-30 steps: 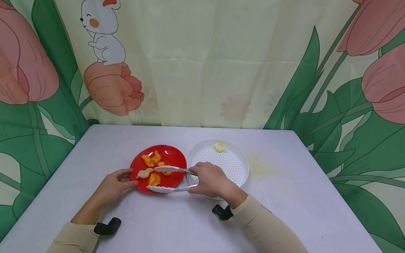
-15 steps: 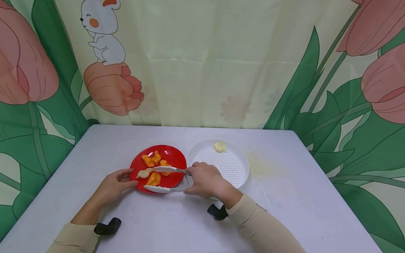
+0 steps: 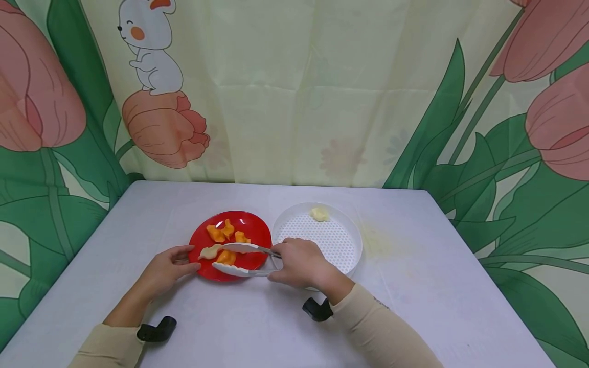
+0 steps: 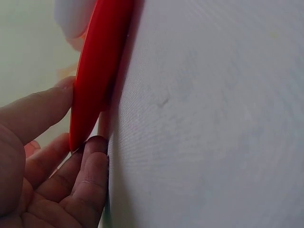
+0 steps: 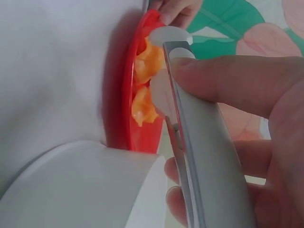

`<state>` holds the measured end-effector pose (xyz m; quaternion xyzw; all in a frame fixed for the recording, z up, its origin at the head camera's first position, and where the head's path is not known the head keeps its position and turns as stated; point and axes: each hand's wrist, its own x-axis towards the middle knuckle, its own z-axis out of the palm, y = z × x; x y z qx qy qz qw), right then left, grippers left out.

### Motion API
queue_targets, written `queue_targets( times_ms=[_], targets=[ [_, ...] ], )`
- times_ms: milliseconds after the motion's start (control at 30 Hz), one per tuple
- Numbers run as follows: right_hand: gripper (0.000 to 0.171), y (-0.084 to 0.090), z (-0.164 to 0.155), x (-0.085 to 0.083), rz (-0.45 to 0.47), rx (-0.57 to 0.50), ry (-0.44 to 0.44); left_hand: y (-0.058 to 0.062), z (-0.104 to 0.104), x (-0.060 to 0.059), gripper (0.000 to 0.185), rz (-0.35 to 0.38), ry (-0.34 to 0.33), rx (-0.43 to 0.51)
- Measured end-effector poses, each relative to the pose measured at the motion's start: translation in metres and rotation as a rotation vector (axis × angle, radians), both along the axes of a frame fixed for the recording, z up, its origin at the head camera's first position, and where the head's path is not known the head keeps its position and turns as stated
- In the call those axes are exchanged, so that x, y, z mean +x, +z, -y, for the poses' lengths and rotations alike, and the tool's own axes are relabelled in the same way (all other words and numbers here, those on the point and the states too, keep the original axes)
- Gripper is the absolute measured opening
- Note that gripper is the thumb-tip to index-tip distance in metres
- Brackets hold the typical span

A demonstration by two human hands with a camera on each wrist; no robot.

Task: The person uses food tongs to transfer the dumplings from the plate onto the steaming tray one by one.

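- Four orange pieces [image 3: 215,233] and one pale piece [image 3: 210,252] lie on the red plate [image 3: 253,225], beside the left hand [image 3: 164,271]; head view. One pale lump [image 3: 319,213] sits in the white dish [image 3: 341,245], beyond the right hand [image 3: 303,263]. Tongs [image 3: 244,248] straddle one orange piece; lift apparently not yet done.
- Left wrist: left hand pinches plate rim, thumb against fingers.
- Right wrist: right hand grips tongs; cannot tell whether they touch the piece.

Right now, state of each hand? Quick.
Left hand: holding the red plate by its rim.
Right hand: holding the tongs, their tips apart.
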<state>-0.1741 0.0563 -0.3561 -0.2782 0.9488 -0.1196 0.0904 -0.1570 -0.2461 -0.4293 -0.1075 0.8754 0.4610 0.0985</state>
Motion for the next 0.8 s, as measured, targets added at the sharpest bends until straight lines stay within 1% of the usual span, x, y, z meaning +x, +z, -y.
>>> queue_targets(
  times_ms=[167,300,367,433,633,800],
  targets=[
    [0.051,0.0,-0.006,-0.001,-0.018,-0.002,0.015,0.0,0.0,0.0,0.081,-0.003,0.0,-0.003],
    [0.042,0.0,-0.01,-0.002,-0.033,-0.03,0.015,0.0,-0.001,0.001,0.081,-0.005,0.003,-0.007],
    [0.041,-0.001,-0.011,-0.002,-0.035,-0.042,0.01,0.0,-0.001,0.001,0.081,-0.005,0.005,-0.007],
    [0.043,-0.001,-0.012,-0.002,-0.037,-0.041,0.006,0.0,-0.002,0.001,0.081,-0.004,0.006,-0.007],
    [0.055,-0.002,-0.014,-0.002,-0.041,-0.009,-0.003,0.002,-0.002,0.002,0.08,-0.003,0.008,-0.002],
    [0.058,-0.005,-0.01,-0.003,-0.052,0.012,0.009,0.002,-0.003,0.001,0.079,-0.004,0.007,-0.007]
  ],
)
